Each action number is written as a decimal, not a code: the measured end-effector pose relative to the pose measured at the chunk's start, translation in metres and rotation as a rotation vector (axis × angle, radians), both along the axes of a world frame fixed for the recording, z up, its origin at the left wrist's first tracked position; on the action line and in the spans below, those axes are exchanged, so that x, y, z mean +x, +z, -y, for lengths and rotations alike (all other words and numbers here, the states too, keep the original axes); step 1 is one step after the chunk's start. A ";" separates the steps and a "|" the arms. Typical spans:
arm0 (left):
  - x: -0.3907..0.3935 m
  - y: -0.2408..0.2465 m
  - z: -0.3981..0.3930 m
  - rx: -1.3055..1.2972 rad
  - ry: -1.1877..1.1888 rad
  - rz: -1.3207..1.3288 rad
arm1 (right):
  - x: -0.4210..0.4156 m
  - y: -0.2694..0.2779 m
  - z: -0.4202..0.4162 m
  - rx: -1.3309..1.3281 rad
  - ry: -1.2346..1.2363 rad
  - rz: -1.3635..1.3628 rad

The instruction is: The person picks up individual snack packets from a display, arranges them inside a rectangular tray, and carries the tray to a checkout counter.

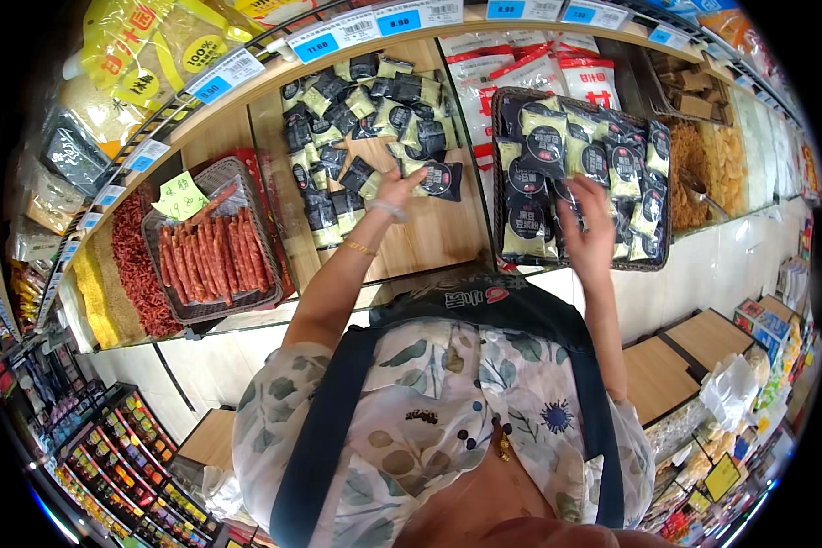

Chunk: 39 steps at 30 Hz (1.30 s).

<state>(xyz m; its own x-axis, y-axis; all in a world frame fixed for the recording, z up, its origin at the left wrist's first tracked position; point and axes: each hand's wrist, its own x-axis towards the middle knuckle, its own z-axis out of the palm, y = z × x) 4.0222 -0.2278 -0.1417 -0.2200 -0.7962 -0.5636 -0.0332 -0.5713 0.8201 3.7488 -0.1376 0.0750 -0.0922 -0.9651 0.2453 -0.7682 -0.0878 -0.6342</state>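
My left hand (399,190) has its thumb and fingers on a small black-and-pale-green food packet (444,181), above the wooden display surface (411,240). Loose packets (329,130) of the same kind lie spread beyond that hand. To the right, a dark woven basket (663,233) holds many similar packets (544,140), mostly laid flat with their round labels up. My right hand (586,229) is over the basket, slightly blurred, with thumb and fingers apart. Its fingertips are at the packets; whether they touch is hard to tell.
Left stands a woven basket (212,315) of dried sausages (212,257) with a handwritten green sign (180,196). A shelf edge with price tags (399,22) curves overhead. White-and-red bags (589,79) lie behind the packet basket. A metal scoop (702,192) rests in dried goods at right.
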 end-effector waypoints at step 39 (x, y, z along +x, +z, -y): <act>0.090 -0.013 -0.053 -0.805 -0.078 0.888 | -0.163 -0.075 -0.054 -0.053 -0.597 -0.233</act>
<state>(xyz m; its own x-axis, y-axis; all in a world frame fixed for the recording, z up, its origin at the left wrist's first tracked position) 4.1124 -0.1752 -0.1544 -0.0700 -0.9914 0.1105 -0.7797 0.1235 0.6139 3.5855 -0.0833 -0.0004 -0.5487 -0.7498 0.3696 -0.8114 0.3714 -0.4513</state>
